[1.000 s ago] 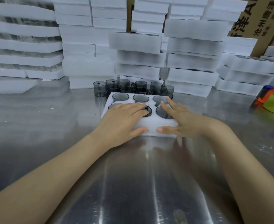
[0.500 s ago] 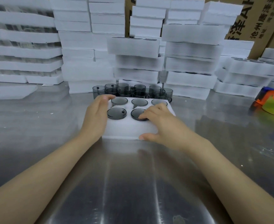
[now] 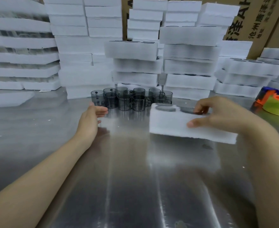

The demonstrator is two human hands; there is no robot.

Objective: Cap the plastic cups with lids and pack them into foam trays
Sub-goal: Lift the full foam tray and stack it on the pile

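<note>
Head view: right hand (image 3: 217, 117) pinches a packed foam tray (image 3: 176, 127), left hand (image 3: 89, 122) is relaxed and empty, and seemingly uncapped cups (image 3: 130, 99) wait at 12 o'clock.

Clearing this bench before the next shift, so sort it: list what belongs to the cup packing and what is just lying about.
Belongs to the job:
- foam tray, gripped by the right hand
- lidded cups seated in it
- loose grey cups behind
- stacked foam trays
- left hand, open, holding nothing

Lying about:
- green and orange item, far right
- cardboard boxes
</note>
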